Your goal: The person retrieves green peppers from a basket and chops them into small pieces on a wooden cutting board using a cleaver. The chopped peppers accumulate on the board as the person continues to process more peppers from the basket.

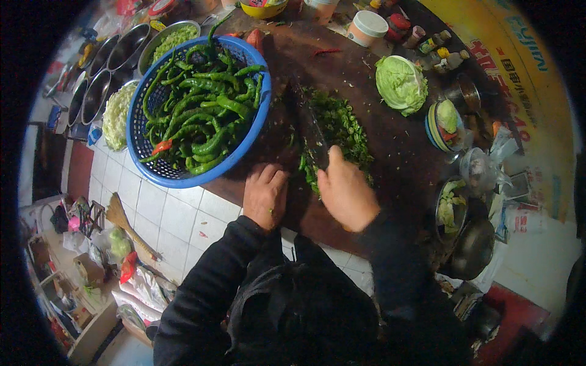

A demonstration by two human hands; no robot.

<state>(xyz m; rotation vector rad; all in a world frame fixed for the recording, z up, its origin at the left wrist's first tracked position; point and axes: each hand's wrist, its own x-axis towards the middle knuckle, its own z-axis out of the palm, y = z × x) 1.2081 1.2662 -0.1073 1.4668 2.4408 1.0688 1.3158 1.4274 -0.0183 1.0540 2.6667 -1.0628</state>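
My right hand [346, 193] grips a kitchen knife, its dark blade [316, 130] pointing away from me over the wooden tabletop [393, 160]. Chopped green peppers [345, 126] lie in a heap along the right side of the blade, with a few pieces [306, 164] on its left. My left hand [265, 194] rests near the table's front edge, left of the knife, fingers pointing away from me; what lies under them is hidden. Beyond it, a blue plastic basket [197, 180] stands tilted, full of long green chili peppers [201, 110] and one red piece [161, 147].
A cut cabbage [402, 85], a white-lidded tub [367, 28] and several bottles [451, 61] stand at the back right. Stacked bowls [437, 130] and a metal pan [471, 244] line the right side. Metal pots [129, 48] and shredded cabbage [118, 116] are at left. A broom [130, 224] lies on the tiles.
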